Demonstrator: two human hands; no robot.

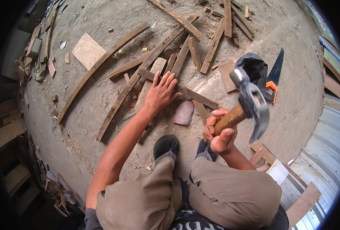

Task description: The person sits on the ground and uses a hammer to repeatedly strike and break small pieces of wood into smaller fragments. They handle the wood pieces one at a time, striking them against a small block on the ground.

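Note:
My right hand (223,132) is closed around the wooden handle of a claw hammer (250,100), raised in front of my right knee with its steel head up and its claw to the right. My left hand (161,92) lies with fingers spread on a dark wooden strip (195,96), pressing it from above. That strip lies crosswise over a paler board (150,86) and a long wooden batten (133,78). Just right of my left hand, a pinkish flat piece (184,112) rests on the ground. Whether nails stick out of the strip is too small to tell.
A handsaw (274,76) with an orange handle lies at the right beside a black plastic bag (252,65). A curved batten (101,65) and a square plywood piece (88,51) are at the left. Several battens pile up far ahead; corrugated metal sheeting (323,153) stands at the right.

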